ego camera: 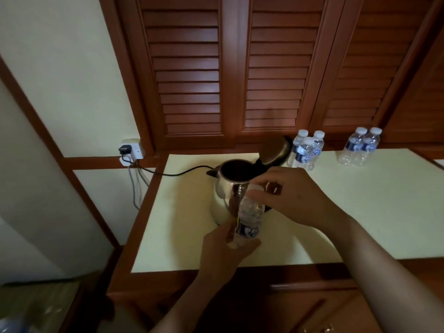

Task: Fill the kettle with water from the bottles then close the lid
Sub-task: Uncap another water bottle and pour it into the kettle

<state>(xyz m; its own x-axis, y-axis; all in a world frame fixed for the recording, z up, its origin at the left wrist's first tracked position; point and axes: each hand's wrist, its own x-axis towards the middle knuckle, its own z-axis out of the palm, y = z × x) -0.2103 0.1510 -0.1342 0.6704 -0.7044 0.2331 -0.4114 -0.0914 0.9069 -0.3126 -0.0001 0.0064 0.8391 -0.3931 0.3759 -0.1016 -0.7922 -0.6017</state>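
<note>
Left hand (225, 246) grips the bottle (249, 217) while right hand (290, 195) pinches its cap beside the open kettle (228, 188).

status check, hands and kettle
Left hand grips bottle low, right hand grips its top. Kettle upright, lid open. Nothing blocking the mouth.

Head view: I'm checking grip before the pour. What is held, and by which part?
A bottle: the left hand grips its lower body; fingers of the right hand pinch its top.
</note>
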